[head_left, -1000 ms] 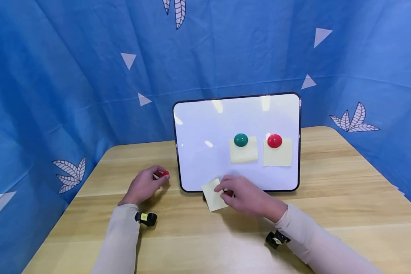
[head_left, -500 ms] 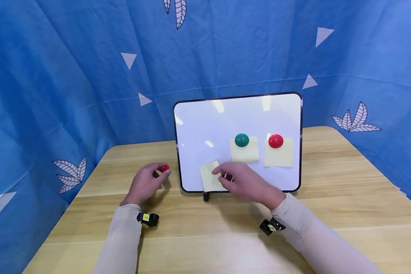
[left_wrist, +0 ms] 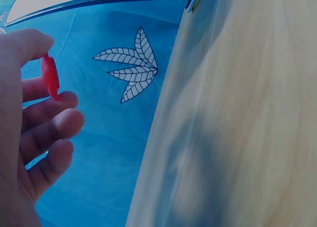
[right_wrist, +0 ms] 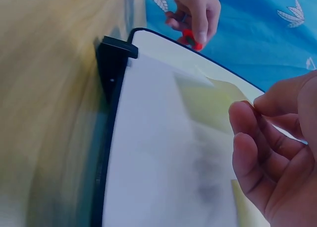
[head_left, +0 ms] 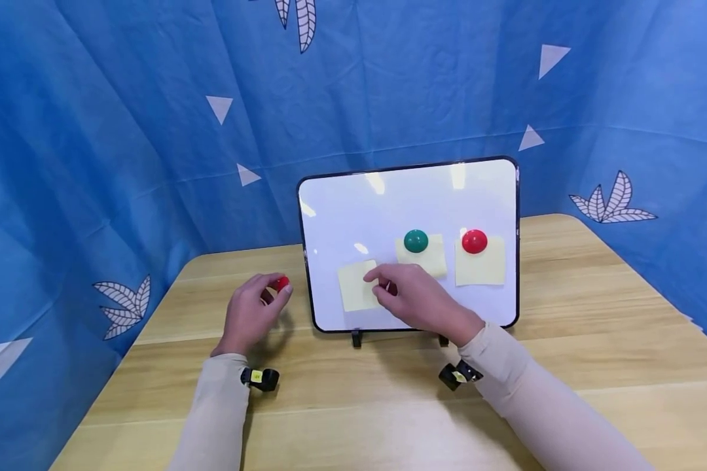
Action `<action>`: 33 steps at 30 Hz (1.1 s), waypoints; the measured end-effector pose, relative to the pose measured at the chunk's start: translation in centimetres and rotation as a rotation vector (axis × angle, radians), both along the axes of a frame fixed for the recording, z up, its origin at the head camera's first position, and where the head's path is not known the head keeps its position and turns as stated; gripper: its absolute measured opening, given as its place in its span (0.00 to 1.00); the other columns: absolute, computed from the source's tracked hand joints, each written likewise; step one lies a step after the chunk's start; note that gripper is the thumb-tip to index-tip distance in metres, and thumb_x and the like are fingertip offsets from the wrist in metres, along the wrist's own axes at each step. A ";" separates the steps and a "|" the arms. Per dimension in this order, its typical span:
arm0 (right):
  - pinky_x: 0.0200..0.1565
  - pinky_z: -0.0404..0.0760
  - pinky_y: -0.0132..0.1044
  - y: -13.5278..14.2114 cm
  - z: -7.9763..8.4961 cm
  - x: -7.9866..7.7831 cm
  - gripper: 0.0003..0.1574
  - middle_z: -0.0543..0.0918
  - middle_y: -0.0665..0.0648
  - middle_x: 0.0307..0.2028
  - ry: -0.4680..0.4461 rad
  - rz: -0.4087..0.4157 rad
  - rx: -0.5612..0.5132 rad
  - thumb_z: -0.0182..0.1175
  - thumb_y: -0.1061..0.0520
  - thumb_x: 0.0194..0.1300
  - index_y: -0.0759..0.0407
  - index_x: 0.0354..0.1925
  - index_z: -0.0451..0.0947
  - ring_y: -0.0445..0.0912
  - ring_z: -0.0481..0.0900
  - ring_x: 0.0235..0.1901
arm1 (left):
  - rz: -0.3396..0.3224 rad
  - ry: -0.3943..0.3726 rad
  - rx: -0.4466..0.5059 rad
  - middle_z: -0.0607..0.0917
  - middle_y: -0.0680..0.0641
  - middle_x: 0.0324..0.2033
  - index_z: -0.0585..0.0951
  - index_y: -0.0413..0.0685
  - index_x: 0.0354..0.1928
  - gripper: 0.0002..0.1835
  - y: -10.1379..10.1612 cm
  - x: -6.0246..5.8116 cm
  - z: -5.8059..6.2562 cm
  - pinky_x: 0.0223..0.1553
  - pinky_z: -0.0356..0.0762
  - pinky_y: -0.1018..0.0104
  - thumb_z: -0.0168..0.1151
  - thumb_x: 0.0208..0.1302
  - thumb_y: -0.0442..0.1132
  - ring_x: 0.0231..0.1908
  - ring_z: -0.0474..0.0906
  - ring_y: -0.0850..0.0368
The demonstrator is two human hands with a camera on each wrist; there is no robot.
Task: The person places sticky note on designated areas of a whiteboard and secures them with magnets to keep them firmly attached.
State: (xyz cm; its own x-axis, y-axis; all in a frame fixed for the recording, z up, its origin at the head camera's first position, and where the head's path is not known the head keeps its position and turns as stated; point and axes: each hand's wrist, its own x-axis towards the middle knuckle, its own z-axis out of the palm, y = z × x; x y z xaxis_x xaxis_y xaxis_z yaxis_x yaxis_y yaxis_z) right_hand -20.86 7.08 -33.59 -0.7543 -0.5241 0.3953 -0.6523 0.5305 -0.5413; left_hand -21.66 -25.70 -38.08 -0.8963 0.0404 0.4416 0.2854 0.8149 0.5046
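Observation:
My left hand (head_left: 252, 313) pinches a round red magnet (head_left: 282, 283) between thumb and fingertips, left of the whiteboard. In the left wrist view the magnet (left_wrist: 50, 76) shows edge-on. With thumb and finger, my right hand (head_left: 418, 297) pinches the right side of a pale yellow sticky note (head_left: 355, 288) in front of the lower left of the whiteboard (head_left: 353, 209). The right wrist view shows that note (right_wrist: 210, 102) close to the board's surface. Two more sticky notes hang to its right, one under a green magnet (head_left: 416, 241), the other under a red magnet (head_left: 474, 242).
The whiteboard stands on small black feet (head_left: 356, 339) on a wooden table (head_left: 342, 405). Behind and to the left hangs a blue curtain (head_left: 153, 131) with leaf and triangle prints. Each wrist wears a small black camera (head_left: 262, 379).
My right hand has lifted the sticky note from below the board's bottom edge up over its lower left. The left hand has moved slightly up with the red magnet still pinched.

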 end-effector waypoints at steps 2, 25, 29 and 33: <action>0.30 0.77 0.33 0.0 0.2 -0.2 0.14 0.78 0.46 0.27 0.003 -0.010 -0.001 0.61 0.62 0.68 0.58 0.52 0.83 0.41 0.73 0.27 | -0.003 0.027 0.004 0.83 0.51 0.40 0.83 0.49 0.56 0.21 0.2 0.0 0.1 0.33 0.78 0.60 0.65 0.67 0.53 0.33 0.77 0.55; 0.33 0.82 0.31 -0.3 0.6 -0.8 0.13 0.83 0.51 0.36 -0.038 -0.087 -0.082 0.61 0.60 0.70 0.61 0.52 0.83 0.39 0.80 0.29 | -0.155 0.359 0.003 0.82 0.49 0.40 0.84 0.46 0.53 0.19 3.9 0.2 2.8 0.28 0.80 0.63 0.72 0.61 0.43 0.27 0.77 0.60; 0.33 0.81 0.33 -0.3 0.4 -0.8 0.14 0.82 0.50 0.35 -0.011 -0.070 -0.071 0.62 0.60 0.69 0.62 0.52 0.83 0.42 0.77 0.31 | -0.184 0.411 -0.010 0.82 0.47 0.42 0.83 0.46 0.55 0.22 4.6 0.1 3.1 0.27 0.81 0.63 0.74 0.59 0.40 0.27 0.78 0.60; 0.34 0.80 0.33 -0.4 0.4 -0.9 0.16 0.82 0.50 0.36 0.012 -0.072 -0.065 0.63 0.61 0.68 0.62 0.53 0.83 0.42 0.77 0.32 | -0.205 0.404 -0.015 0.82 0.47 0.46 0.82 0.46 0.58 0.24 5.4 0.1 3.3 0.26 0.81 0.63 0.74 0.58 0.39 0.31 0.79 0.59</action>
State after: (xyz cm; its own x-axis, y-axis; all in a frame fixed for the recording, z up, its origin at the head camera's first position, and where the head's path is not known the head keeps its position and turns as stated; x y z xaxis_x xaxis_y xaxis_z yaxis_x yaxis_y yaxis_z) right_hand -21.74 6.72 -33.20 -0.7843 -0.4417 0.4357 -0.6202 0.5403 -0.5687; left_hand -21.52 -20.35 -34.74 -0.6249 0.2084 0.7524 0.6132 0.7274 0.3079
